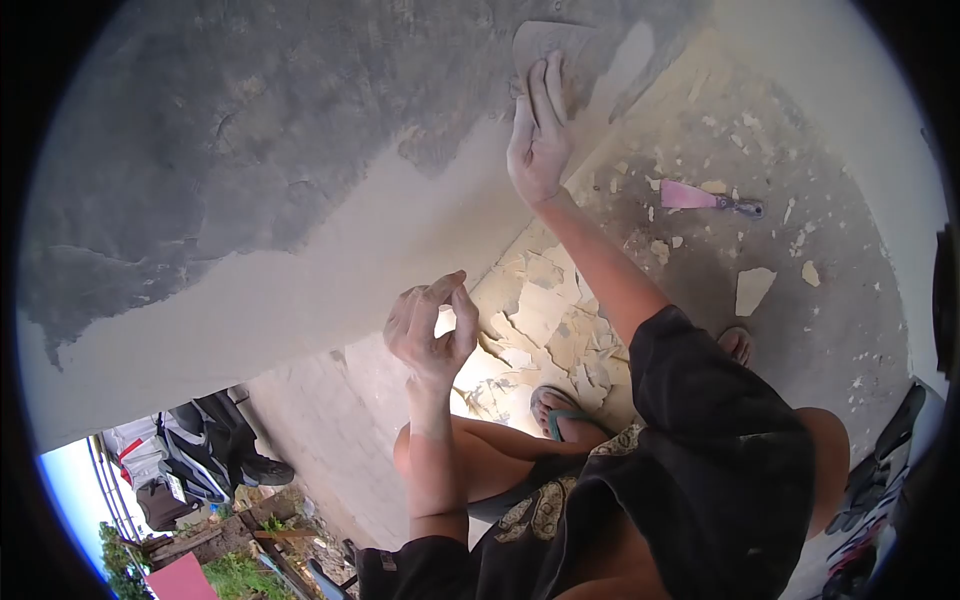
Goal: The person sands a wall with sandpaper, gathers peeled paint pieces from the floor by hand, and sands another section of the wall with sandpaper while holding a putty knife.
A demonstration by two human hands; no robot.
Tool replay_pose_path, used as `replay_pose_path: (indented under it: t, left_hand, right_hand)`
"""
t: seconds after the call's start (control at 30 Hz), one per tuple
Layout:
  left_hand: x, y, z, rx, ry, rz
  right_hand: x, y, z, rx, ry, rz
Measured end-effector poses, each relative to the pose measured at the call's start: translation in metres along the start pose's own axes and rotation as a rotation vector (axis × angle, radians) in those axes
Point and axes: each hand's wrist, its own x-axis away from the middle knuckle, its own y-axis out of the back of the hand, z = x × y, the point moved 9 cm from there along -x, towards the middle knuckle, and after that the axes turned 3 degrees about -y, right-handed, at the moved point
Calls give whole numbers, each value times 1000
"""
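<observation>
My right hand (540, 140) reaches up to the wall (350, 230). Its fingers lie along a greyish sheet that looks like sandpaper (552, 38), pressed against the wall surface. White dust coats both hands. Lower and to the left, my left hand (428, 325) is held in front of the wall with fingers curled and the thumb near the index fingertip. Whether it pinches something small cannot be made out. Dark grey covers the upper part of the wall, while a smooth pale band runs along its lower part.
A scraper with a pink blade (690, 196) lies on the floor (700, 265). Peeled cream paint flakes (545, 310) pile up along the wall's foot, around my sandalled foot (560, 412). A motorcycle (205, 440) stands outside at lower left. Assorted items (875, 490) sit at lower right.
</observation>
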Motion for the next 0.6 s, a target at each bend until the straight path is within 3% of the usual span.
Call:
replay_pose_path:
  t: [0.07, 0.17, 0.23, 0.3, 0.4, 0.53, 0.6]
  left_hand:
    - [-4, -3, -1, 2, -18, -5]
    - [-5, -3, -5, -2, -21, 12]
    - [-4, -3, -4, -9, -19, 20]
    - [2, 0, -4, -12, -6, 20]
    - [-1, 1, -8, -10, 5, 35]
    - [-6, -7, -10, 2, -20, 39]
    - [-6, -11, -10, -5, -23, 63]
  right_hand:
    - [50, -20, 35, 82, 201, 181]
    - [105, -30, 35, 115, 551, 673]
    - [69, -19, 29, 206, 698, 687]
    - [-1, 3, 0, 360, 465, 294]
    - [-29, 24, -32, 319, 128, -23]
    - [74, -19, 28, 177, 208, 355]
    - [85, -22, 36, 235, 521, 523]
